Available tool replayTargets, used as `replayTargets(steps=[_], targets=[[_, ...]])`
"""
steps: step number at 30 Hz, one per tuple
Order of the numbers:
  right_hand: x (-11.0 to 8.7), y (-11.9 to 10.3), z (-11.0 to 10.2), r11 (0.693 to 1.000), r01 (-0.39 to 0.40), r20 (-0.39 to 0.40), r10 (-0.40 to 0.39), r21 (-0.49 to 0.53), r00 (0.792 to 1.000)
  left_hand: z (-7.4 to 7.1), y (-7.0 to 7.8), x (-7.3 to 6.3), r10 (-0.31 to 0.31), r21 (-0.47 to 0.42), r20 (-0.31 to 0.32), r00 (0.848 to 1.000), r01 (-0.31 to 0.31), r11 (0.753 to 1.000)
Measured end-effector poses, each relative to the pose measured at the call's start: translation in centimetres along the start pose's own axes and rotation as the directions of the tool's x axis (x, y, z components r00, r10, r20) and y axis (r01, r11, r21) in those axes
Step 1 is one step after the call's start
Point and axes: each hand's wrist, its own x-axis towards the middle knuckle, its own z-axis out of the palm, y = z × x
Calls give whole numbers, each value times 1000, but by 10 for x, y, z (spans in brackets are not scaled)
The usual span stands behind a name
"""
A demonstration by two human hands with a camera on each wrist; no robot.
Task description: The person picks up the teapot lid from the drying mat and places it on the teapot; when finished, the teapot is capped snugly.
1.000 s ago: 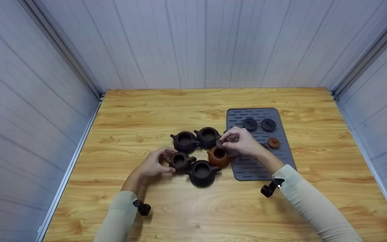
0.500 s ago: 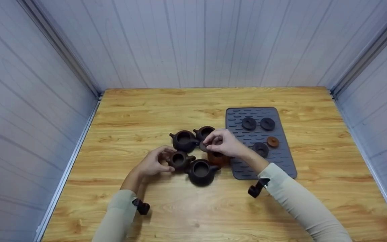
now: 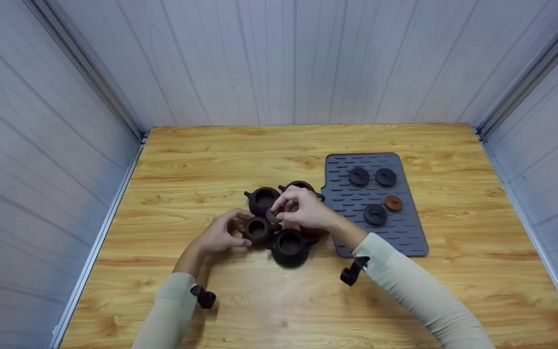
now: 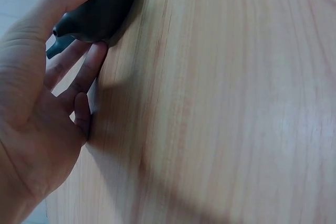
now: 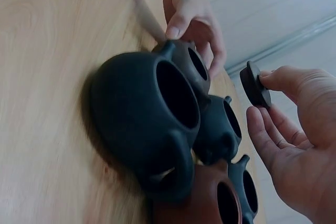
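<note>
"Right hand (image 3: 305, 207) first: what does it hold?"

"It pinches a dark lid (image 5: 254, 85), thumb and fingertips drawn close on it. Whether they grip a knob or the rim is hard to tell. From the right wrist, the lid looks apart from the teapots."

"And the other one?"

"The left hand (image 3: 222, 233) curves around a small brown teapot (image 3: 257, 232), thumb on one side and fingers on the other, the gap between them about as wide as the pot. That teapot sits on the surface (image 3: 284, 300), just left of the right hand's fingertips."

"What could go wrong?"

"The lid could slip, since so little of the hand seems to touch it. Lowered at a slant, it could catch on the pot's rim and chip."

"Any trouble from the crowding?"

"Likely. A large dark teapot (image 3: 288, 258) stands on the near side of the right hand, another dark teapot (image 3: 262, 201) just beyond its fingertips, and a reddish teapot (image 5: 191, 198) lies mostly hidden beneath it. A low wrist could knock one into its neighbour. If the left hand's hold is too light, the small pot could also slide when pressed."
</note>
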Motion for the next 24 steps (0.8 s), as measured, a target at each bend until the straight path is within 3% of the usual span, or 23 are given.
replayTargets(steps=[10,24], targets=[[13,-9,17,1000,4,40,-4,-21,999,-1,-1,1,-10,4,6,1000,10,1000],[20,8,38,1000,11,35,-11,-21,999,-2,3,1,-28,-15,32,999,28,999]])
